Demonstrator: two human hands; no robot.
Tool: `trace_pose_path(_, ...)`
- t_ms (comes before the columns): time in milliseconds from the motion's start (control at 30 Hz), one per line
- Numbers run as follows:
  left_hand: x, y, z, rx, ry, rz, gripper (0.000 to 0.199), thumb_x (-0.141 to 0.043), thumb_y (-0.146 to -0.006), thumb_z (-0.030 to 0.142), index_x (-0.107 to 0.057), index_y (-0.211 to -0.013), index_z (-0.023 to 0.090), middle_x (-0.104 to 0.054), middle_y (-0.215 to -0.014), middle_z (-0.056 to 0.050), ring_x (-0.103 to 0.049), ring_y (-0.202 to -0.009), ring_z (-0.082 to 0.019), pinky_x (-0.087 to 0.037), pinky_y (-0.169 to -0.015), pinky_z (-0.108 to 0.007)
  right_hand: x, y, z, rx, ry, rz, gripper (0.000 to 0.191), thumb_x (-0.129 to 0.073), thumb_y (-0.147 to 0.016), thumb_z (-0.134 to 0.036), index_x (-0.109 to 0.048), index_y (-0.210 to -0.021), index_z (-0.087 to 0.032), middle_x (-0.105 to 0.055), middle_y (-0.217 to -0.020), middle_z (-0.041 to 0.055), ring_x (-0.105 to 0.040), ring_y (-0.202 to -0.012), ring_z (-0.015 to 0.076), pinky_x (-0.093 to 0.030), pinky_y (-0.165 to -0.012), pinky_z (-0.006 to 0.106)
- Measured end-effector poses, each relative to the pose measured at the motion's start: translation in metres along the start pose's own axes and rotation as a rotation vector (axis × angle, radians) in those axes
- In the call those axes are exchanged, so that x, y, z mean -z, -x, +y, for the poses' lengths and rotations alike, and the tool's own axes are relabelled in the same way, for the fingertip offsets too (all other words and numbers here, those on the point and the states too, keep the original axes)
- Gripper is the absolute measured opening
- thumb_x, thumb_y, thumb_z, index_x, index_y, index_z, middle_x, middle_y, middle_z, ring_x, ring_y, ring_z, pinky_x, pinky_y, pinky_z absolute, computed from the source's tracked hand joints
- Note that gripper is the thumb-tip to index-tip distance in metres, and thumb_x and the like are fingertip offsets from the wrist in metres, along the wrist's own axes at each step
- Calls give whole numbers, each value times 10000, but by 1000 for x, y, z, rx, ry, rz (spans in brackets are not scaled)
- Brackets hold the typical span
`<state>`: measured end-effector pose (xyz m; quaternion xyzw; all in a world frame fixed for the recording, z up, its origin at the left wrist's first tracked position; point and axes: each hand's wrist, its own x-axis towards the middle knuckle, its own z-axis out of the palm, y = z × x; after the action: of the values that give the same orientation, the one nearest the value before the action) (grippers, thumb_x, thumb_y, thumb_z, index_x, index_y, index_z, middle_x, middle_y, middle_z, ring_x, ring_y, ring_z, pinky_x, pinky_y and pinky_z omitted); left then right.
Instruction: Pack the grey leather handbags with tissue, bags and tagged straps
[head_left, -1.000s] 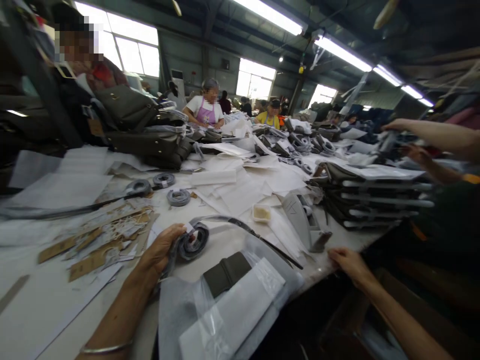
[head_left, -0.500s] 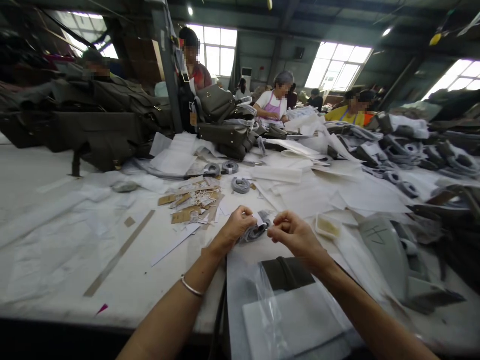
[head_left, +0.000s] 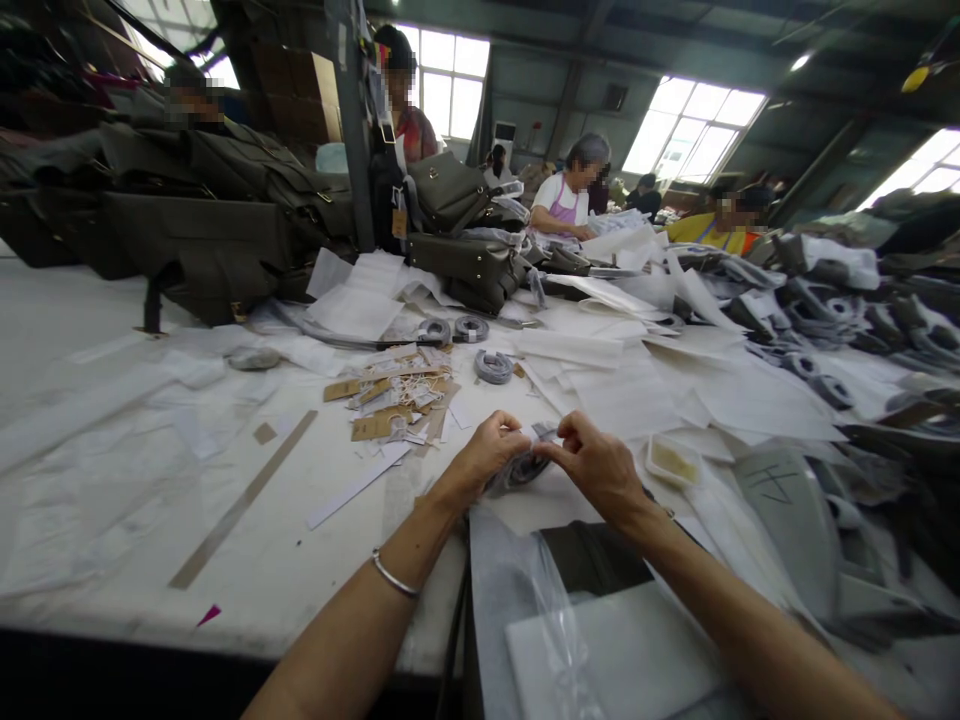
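A grey coiled strap, seemingly wrapped in clear plastic, is between my hands on the table. My left hand is closed, with thumb and fingertips pinched at the coil's upper left side. From the right, my right hand pinches at the coil's upper edge, its fingers curled. What lies right between the fingertips is partly hidden. Just below my hands, a dark olive piece shows among clear plastic and white foam sheeting.
Similar coiled straps and a pile of brown hang tags lie beyond my left hand. A small clear tray and a tape dispenser are at the right. Olive bags are heaped at the back left. Co-workers stand across the table.
My right hand has moved left to the coil, closing the small gap between my hands. The view has shifted slightly, and the small white piece by my left fingers is less visible.
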<state>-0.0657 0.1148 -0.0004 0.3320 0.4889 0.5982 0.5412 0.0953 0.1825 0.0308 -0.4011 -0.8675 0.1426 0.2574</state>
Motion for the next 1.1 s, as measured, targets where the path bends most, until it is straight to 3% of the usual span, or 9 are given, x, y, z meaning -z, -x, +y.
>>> trace_pose_path(167, -1, 0, -2, 11, 42, -32, 253, -646, -651, 226, -473, -833, 202, -547, -628, 54, -537, -538, -108, -393, -519, -212, 18, -19, 1, 705, 287, -52, 218, -660, -890, -370, -673, -1040, -213, -715, -1032, 82, -624, -957, 242, -413, -862, 378)
trace_pose_path(333, 8, -4, -4, 14, 101, -67, 218, -635, -669, 272, -465, -784, 200, -556, -600, 38, -527, -523, -114, -399, -518, -226, 13, -32, -3, 914, 270, -110, 247, -595, -932, -260, -646, -1166, -202, -698, -1150, 93, -598, -1113, 248, -373, -1049, 460)
trace_pose_path(467, 16, -7, 3, -23, 131, -69, 251, -654, -684, 358, -510, -789, 181, -606, -733, 2, -555, -656, -127, -455, -634, -251, 1, -34, -8, 938, 355, -127, 366, -414, -964, -104, -545, -1302, -152, -687, -1110, 113, -609, -1054, 223, -358, -1091, 455)
trace_pose_path(633, 21, -15, 1, -31, 39, 5, 267, -687, -632, 291, -595, -837, 147, -634, -832, -35, -578, -789, -164, -467, -736, -279, -26, -43, -11, 757, 514, -205, 347, -446, -918, -87, -582, -1233, -142, -675, -894, 107, -605, -888, 258, -426, -947, 437)
trace_pose_path(767, 31, -25, -8, -53, -107, 248, 360, -672, -657, 222, -595, -1000, 145, -635, -1027, -87, -575, -934, -184, -444, -782, -272, -29, -50, -10, 548, 490, -271, 599, -630, -809, -118, -466, -1382, -171, -656, -1157, 141, -574, -1105, 292, -357, -1035, 487)
trace_pose_path(867, 42, -28, -6, -87, -195, 339, 349, -631, -726, 262, -583, -1055, 158, -608, -1142, -101, -566, -1020, -192, -445, -821, -277, 5, -41, -8, 461, 276, -234, 634, -696, -781, -215, -485, -1379, -202, -585, -1324, 137, -533, -1206, 304, -377, -1039, 488)
trace_pose_path(967, 47, -27, 0, -113, -279, 323, 322, -606, -768, 314, -605, -1050, 157, -627, -1115, -97, -580, -1017, -200, -452, -845, -294, 65, -8, 5, 178, -24, -181, 367, -651, -843, -359, -646, -1186, -229, -683, -1163, 92, -630, -1037, 278, -484, -898, 410)
trace_pose_path(1033, 46, -27, 2, -123, -352, 293, 322, -647, -748, 325, -626, -1020, 153, -646, -1079, -97, -588, -1003, -210, -446, -873, -308, 103, 34, 21, -124, -220, -316, 275, -649, -836, -466, -720, -926, -216, -735, -885, 71, -671, -799, 233, -513, -742, 339)
trace_pose_path(1100, 42, -26, 0, -125, -433, 253, 341, -704, -705, 324, -642, -994, 152, -660, -1050, -100, -597, -980, -224, -441, -887, -323, 127, 90, 38, -397, -428, -615, 375, -662, -808, -538, -691, -699, -181, -700, -656, 69, -648, -621, 190, -492, -612, 285)
